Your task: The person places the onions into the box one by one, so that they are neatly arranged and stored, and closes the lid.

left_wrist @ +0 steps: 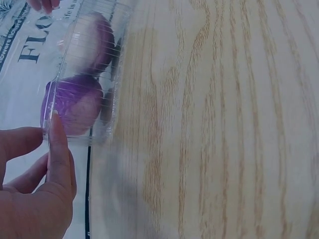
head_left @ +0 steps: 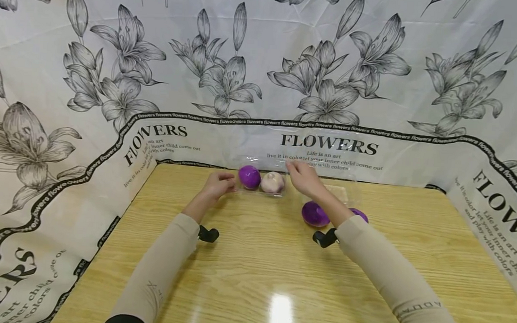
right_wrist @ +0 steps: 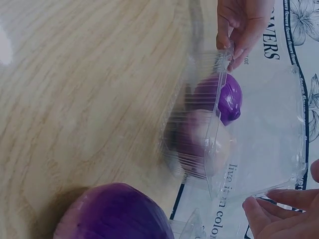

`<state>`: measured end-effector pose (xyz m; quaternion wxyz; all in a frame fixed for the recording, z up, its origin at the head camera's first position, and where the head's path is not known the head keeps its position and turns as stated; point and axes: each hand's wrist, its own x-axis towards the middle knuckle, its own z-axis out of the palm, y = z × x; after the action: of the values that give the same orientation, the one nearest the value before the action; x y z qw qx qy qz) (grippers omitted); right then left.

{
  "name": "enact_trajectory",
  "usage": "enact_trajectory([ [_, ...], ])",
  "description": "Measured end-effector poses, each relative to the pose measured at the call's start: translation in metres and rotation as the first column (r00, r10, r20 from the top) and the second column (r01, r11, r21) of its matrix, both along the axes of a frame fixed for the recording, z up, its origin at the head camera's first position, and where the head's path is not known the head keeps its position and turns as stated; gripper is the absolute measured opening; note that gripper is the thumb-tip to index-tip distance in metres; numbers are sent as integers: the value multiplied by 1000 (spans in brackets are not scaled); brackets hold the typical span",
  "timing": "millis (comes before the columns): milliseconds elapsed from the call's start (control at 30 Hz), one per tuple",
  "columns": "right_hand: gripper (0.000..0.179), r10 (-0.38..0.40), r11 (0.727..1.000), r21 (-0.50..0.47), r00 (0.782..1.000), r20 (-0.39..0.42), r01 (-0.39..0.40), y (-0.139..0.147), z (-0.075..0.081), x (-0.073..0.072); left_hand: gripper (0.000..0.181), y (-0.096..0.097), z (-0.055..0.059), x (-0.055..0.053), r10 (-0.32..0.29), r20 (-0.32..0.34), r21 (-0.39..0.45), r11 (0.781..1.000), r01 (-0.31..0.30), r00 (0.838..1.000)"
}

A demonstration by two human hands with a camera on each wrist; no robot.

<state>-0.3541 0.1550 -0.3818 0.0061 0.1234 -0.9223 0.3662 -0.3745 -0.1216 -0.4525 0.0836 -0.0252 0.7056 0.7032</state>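
A clear plastic clamshell box (left_wrist: 113,112) with ribbed sides stands at the back of the table, its see-through lid (right_wrist: 274,134) raised. Inside lie a shiny purple onion (head_left: 249,177) on the left and a paler, whitish-purple onion (head_left: 272,182) beside it. My left hand (head_left: 219,185) pinches the box's rim at its left end, thumb and fingers on either side of the plastic in the left wrist view. At the lid's right corner, my right hand (right_wrist: 286,214) pinches the edge between thumb and fingers.
Right of the box, a purple onion (head_left: 314,213) lies on the wooden table (head_left: 243,278); another purple onion (head_left: 359,215) shows partly behind my right forearm. Another clear plastic container (head_left: 337,194) stands behind them. Flower-printed cloth (head_left: 227,96) hangs along the table's back and sides.
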Motion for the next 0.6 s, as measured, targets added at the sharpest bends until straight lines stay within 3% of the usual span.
enact_trajectory([
  [233,53,-6,1000,9,999,54,6,0,-4,7,43,-2,-2,-1,-6,7,8,1000,6,1000],
  [600,57,19,999,40,998,55,-21,2,-16,11,41,-10,-1,0,-20,44,-13,1000,21,999],
])
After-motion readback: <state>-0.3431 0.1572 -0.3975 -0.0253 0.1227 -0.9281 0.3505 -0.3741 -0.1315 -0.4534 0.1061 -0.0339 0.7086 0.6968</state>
